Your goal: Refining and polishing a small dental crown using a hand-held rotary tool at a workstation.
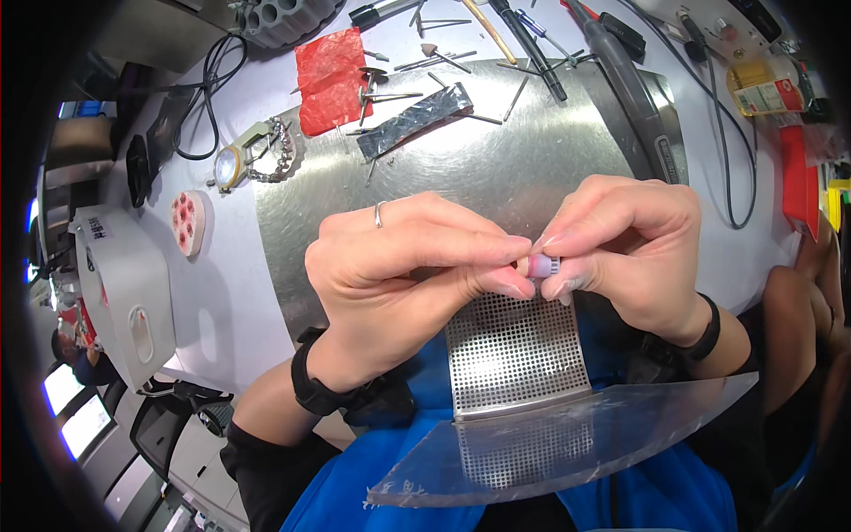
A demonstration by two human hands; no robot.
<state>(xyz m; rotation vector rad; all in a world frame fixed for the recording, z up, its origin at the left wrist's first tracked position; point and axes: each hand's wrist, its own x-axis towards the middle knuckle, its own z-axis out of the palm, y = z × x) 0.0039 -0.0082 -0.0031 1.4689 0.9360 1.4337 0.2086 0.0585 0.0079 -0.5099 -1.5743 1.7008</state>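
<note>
Above the perforated metal plate (516,350), my two hands meet at a small dental die (544,266). It has a lilac body with dark stripes, a reddish band and a cream, tooth-coloured end. My left hand (394,266) pinches the cream end between thumb and fingers. From the other side, my right hand (634,248) grips the lilac body, also with thumb and fingertips. Fingers cover much of the piece. Below the plate, a clear curved plastic sheet (638,426) spans in front of my blue clothing.
A metal sheet (425,191) covers the tabletop's middle. Beyond my hands are a dark abrasive strip (415,121), red paper (330,66), several burs and a rotary handpiece (625,80). At left are a wristwatch (228,166), dental model (187,224) and white box (128,275); right, a bottle (767,86).
</note>
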